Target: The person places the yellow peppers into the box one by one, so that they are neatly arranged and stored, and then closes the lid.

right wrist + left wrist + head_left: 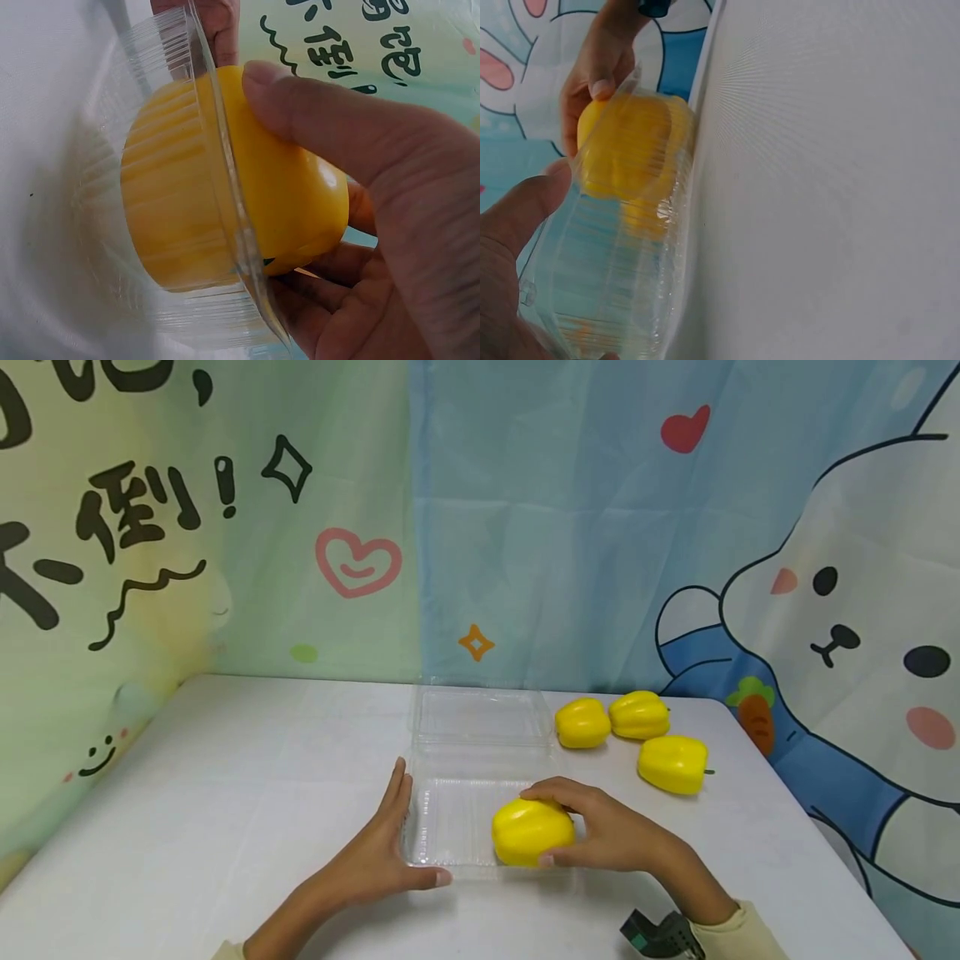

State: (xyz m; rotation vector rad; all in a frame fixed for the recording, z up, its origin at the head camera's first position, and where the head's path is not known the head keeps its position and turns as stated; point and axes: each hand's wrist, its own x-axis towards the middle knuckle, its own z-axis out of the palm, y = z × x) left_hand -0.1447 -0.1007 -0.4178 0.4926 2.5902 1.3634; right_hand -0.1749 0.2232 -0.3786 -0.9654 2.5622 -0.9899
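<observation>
A clear plastic clamshell box [457, 822] lies with its lid [480, 714] folded back. Within its base, toward the right, sits a yellow bell pepper [531, 833]. My right hand [600, 827] grips this pepper between thumb and fingers; in the right wrist view the pepper [292, 202] rises above the box rim [225, 165]. Along the box's left side rests my left hand [382, 852], fingers straight and thumb stretched along the front edge. The left wrist view has that thumb [536, 202] at the rim, while the other fingers are mostly hidden.
Three more yellow peppers lie on the white table [225, 793] at the back right: one beside the lid [582, 722], one behind [640, 715] and one nearer [672, 765]. A printed cloth [540, 568] hangs behind the table. A dark device [660, 935] is at my right wrist.
</observation>
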